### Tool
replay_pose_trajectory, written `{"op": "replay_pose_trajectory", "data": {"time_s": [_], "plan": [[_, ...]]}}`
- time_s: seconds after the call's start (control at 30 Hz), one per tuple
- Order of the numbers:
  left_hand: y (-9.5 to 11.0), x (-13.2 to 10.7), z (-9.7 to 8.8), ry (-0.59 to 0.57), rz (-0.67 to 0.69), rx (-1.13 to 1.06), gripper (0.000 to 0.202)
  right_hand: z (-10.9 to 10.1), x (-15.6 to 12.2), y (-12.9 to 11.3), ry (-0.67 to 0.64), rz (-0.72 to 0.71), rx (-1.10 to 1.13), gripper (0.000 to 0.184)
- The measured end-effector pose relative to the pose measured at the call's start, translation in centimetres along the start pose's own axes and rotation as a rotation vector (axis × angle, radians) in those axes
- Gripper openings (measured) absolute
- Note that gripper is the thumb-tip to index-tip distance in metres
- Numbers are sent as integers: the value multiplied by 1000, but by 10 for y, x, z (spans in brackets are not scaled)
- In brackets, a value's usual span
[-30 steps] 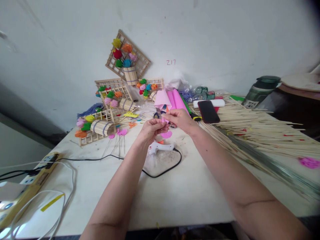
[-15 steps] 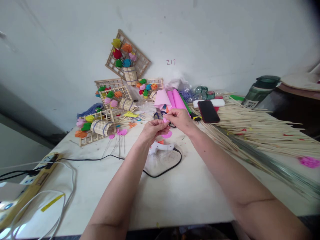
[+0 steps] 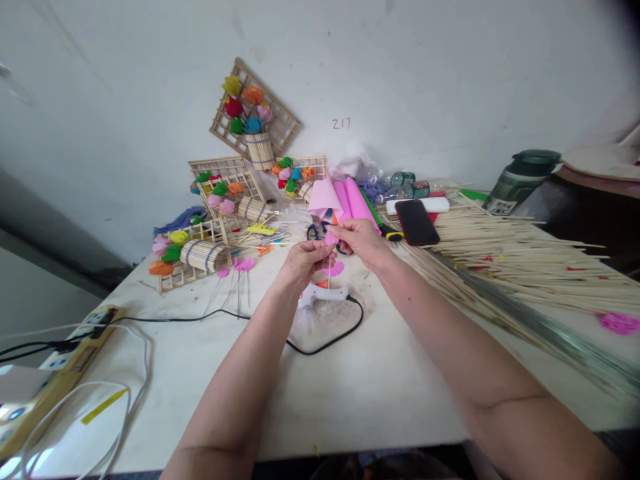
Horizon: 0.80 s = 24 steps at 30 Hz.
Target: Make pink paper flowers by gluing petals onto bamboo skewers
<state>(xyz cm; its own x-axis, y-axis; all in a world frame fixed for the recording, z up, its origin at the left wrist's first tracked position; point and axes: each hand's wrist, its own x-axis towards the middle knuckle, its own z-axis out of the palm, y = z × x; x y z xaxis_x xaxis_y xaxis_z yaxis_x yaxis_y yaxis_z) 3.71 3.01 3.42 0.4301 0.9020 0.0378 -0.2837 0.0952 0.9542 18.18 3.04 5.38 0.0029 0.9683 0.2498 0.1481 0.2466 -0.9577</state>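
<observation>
A small pink paper flower (image 3: pixel 331 237) sits between my two hands above the middle of the table. My left hand (image 3: pixel 307 260) pinches its base, where a thin stem (image 3: pixel 329 275) hangs down from the fingers. The thumb and fingertips of my right hand (image 3: pixel 361 240) close on the flower's upper edge. Below them lie loose pink petals (image 3: pixel 334 269) and a white glue gun (image 3: pixel 330 293) with a black cord. Scissors (image 3: pixel 313 232) with dark handles are partly hidden behind my hands.
Stick lattices with paper flowers (image 3: pixel 203 256) stand at the back left. Pink paper rolls (image 3: pixel 357 200), a phone (image 3: pixel 417 223) and many thin sticks (image 3: pixel 515 250) lie to the right, near a green bottle (image 3: pixel 523 181). A power strip (image 3: pixel 83 360) with cables occupies the left edge.
The stem under my left hand now shows, hanging more upright, and more of the pink flower is visible between the fingertips. Both hands stay nearly in place.
</observation>
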Motion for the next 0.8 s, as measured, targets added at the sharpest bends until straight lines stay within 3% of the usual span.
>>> {"op": "replay_pose_trajectory", "data": {"time_s": [0.8], "plan": [[0,0,0,13,-2,-28,22,7,1,2,67,18,127,33]]}}
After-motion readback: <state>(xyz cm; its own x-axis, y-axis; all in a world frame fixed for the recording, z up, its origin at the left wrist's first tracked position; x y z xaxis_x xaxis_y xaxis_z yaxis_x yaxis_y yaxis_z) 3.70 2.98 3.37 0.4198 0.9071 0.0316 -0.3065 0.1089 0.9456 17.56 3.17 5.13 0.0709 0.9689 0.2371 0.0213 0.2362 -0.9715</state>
